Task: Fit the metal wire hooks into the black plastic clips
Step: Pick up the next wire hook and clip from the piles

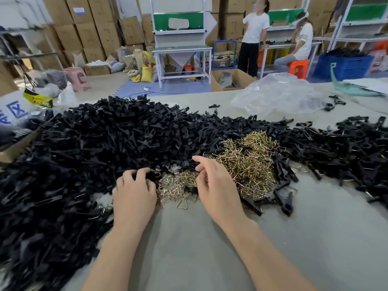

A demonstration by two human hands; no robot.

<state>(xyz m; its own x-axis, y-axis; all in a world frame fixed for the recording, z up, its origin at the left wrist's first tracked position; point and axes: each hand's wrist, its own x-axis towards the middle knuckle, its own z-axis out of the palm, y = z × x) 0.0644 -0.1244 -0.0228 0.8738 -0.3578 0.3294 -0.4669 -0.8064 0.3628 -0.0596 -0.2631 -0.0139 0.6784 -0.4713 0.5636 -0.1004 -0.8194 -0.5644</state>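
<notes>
Cardboard boxes [88, 28] line the workshop wall behind a grey bench [189, 248]. A heap of black plastic clips [94, 143] covers its far and left sides, with brass-coloured wire hooks [247, 160] piled mid-bench (some spill nearer). The left hand [134, 194] curls its fingers round one black clip [155, 175] at the heap's edge. The right hand [216, 185] hangs half-curled over the hooks; whether it pinches one, I cannot tell.

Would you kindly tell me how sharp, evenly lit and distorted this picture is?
Head view: soft even light, no hard shadows; left hand, right hand and wire hooks fairly sharp; black clips merge into darkness; boxes top left smeared and bent.
</notes>
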